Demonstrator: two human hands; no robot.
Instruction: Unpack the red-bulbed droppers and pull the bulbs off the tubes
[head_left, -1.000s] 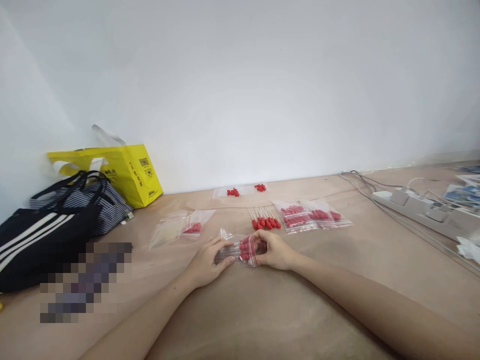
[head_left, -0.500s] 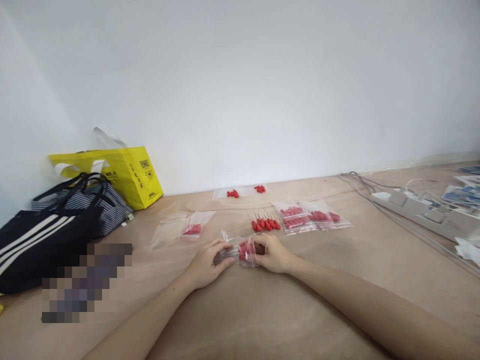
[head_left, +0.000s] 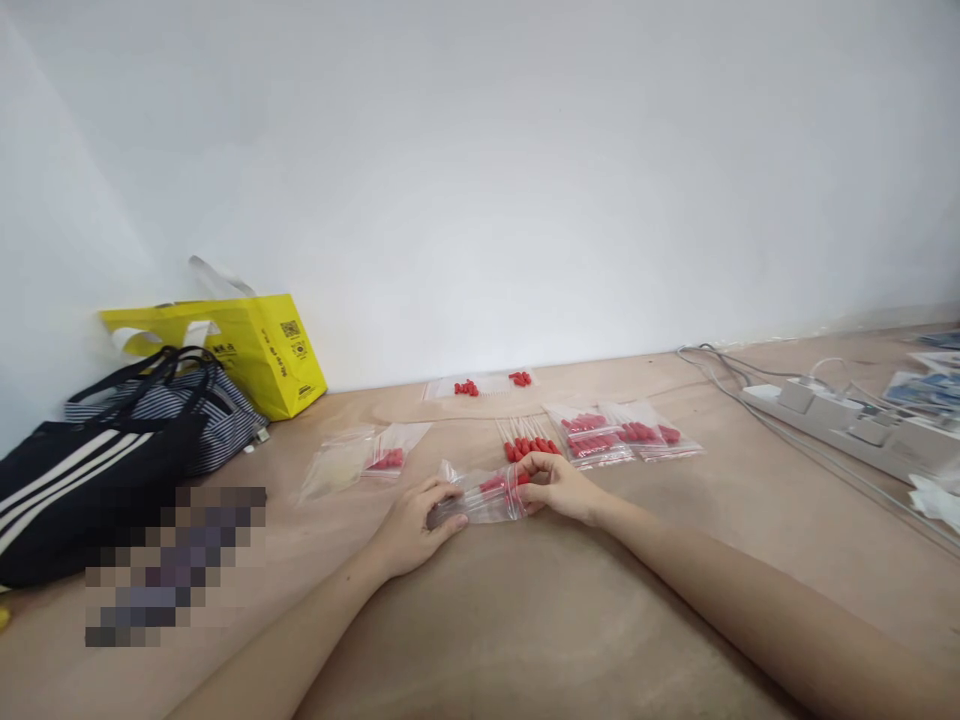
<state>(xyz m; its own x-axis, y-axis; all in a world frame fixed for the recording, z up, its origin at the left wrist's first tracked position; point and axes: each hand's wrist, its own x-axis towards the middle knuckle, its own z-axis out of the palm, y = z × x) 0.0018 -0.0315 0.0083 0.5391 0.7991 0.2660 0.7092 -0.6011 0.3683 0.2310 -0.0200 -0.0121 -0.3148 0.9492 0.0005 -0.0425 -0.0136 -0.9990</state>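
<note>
One clear zip bag [head_left: 491,512] lies on its side on the table [head_left: 517,630], between the two hands, with red-headed sticks [head_left: 495,484] inside, their heads toward its right end. Left fingers and thumb grasp the bag's other end, the left hand [head_left: 417,526] resting low, probably to pin the slippery plastic. At the mouth, the right hand [head_left: 564,492] pinches thumb against fingers on red heads, likely because these are the thickest part to grip; how many it holds, I cannot tell. Just beyond lies a loose row of sticks [head_left: 529,450], heads facing the person, perhaps so each is easy to pick. Filled bags [head_left: 596,440] sit to its right, seemingly grouped apart, while a flat pale bag [head_left: 337,464] and another holding red pieces [head_left: 387,459] lie left. Farther back, red clusters [head_left: 466,388] rest on clear plastic [head_left: 491,380] near the wall [head_left: 525,200].
</note>
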